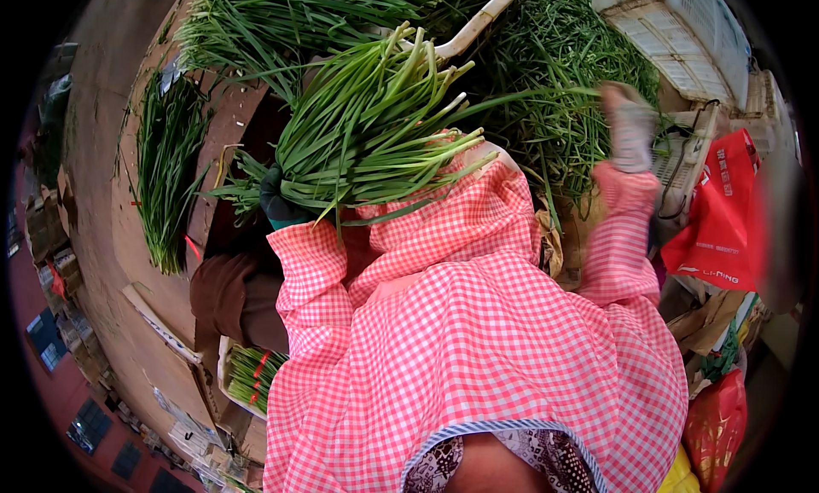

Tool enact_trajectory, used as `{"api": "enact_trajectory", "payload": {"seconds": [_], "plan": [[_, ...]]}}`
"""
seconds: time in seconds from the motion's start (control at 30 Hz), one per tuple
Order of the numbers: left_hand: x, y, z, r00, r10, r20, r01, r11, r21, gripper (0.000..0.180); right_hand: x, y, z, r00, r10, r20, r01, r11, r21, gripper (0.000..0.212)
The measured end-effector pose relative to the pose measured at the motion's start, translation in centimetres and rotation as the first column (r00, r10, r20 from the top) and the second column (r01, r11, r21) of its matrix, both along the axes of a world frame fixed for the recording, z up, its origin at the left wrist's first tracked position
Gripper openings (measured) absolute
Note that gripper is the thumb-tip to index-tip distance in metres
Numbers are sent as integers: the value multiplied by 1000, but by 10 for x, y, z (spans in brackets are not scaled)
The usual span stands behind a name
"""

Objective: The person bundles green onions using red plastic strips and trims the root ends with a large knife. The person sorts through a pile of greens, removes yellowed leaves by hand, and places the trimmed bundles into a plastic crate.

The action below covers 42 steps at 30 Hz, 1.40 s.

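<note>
My left hand (pixel 279 200), in a dark glove, is closed round the leafy end of a big bunch of garlic chives (pixel 367 126). The bunch lies across my lap over the pink checked smock, its pale stem ends pointing right. Out to the right, my right hand (pixel 630 122) is blurred by motion, a greyish covering round it. A few long green chive leaves (pixel 546 94) stretch straight from the bunch to its fingertips, so it appears to grip them. Below that hand spreads a loose heap of green leaves (pixel 554 58).
More chives (pixel 281 24) are piled beyond the bunch, by a pale curved bar (pixel 482 22). Another bundle (pixel 166 169) lies at left on brown board. White plastic crates (pixel 682 41) and a red bag (pixel 721 211) stand at right. Tied chives (pixel 256 378) sit in a white box.
</note>
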<state>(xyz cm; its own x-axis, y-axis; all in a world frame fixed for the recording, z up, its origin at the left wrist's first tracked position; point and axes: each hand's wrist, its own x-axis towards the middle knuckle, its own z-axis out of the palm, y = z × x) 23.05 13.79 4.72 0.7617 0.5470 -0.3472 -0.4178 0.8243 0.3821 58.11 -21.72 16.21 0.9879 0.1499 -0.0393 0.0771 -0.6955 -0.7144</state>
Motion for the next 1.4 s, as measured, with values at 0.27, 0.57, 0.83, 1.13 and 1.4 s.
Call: {"api": "enact_trajectory", "payload": {"seconds": [0.27,0.57,0.83,1.13,1.4], "plan": [[8,-6,9,1000,19,6,-18,999,-50,40,-38,12,10,892,404,-201,-417,908,-27,52],[5,-10,6,995,25,96,-13,992,-123,40,-115,107,-44,634,711,-305,-715,689,117,30],[8,-16,-8,999,41,-31,-44,993,-112,39,-82,71,-12,858,391,-334,-298,907,297,19],[4,-11,-9,995,-43,91,53,993,-110,40,-6,-23,22,943,308,-127,-331,828,-452,57],[-1,-8,-7,999,-46,18,48,988,-145,39,-109,85,-14,646,638,-419,-688,724,40,35]]}}
